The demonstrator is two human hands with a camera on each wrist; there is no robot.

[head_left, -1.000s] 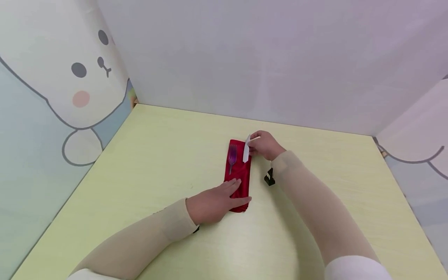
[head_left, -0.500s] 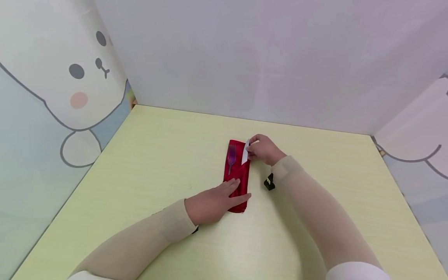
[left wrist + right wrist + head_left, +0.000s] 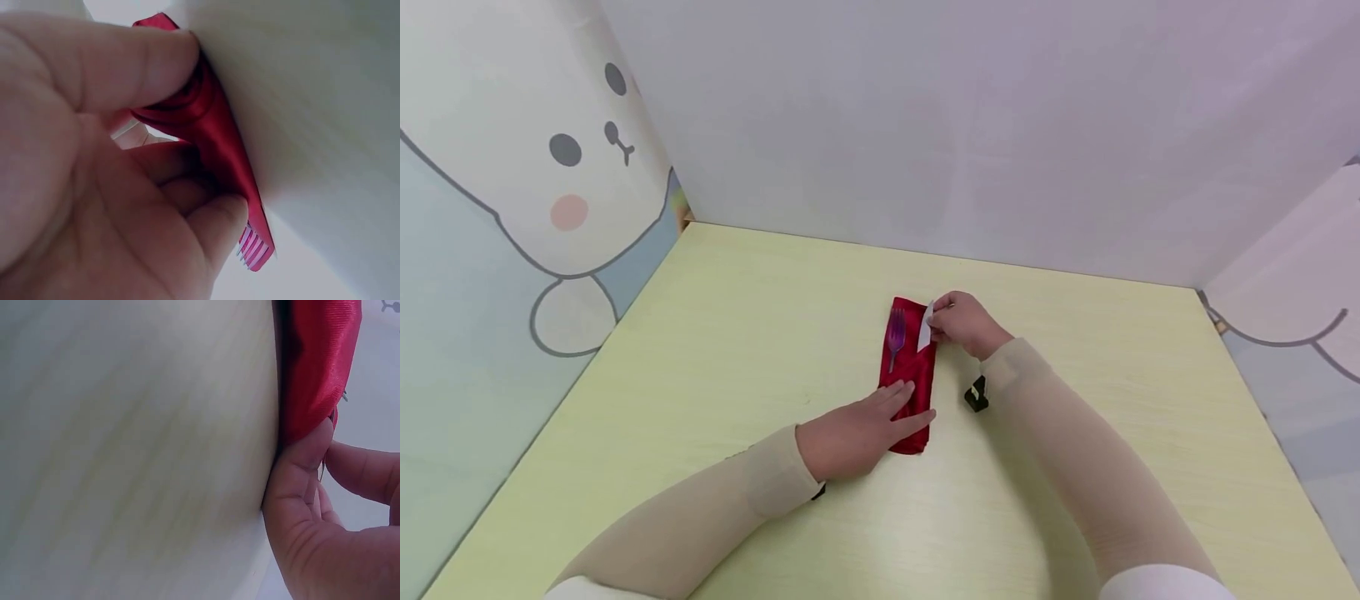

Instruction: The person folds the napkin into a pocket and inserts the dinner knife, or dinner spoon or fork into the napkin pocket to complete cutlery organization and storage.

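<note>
A folded red satin napkin (image 3: 917,368) lies lengthwise on the table, with a diagonal fold forming a pocket. From its upper left part shows a purple, shiny fork (image 3: 897,330), tines pointing away. My left hand (image 3: 853,435) rests on the lower half with fingers spread; in the left wrist view the thumb (image 3: 150,65) lies over the napkin's layered edge. At the upper right edge my right hand (image 3: 967,323) pinches a flat, white, pointed strip (image 3: 925,330), kind unclear. Its lower end is hidden at the fold. Right fingertips touch the satin (image 3: 319,362) in the right wrist view.
The pale yellow table (image 3: 760,333) extends around the napkin. A white wall (image 3: 940,150) stands behind it, and cartoon-printed panels (image 3: 467,275) flank it. A small black wrist mount (image 3: 976,394) shows below the right wrist.
My right hand has moved slightly down and left with the white strip, whose lower end now meets the napkin's diagonal fold. The left hand has stayed nearly in place.
</note>
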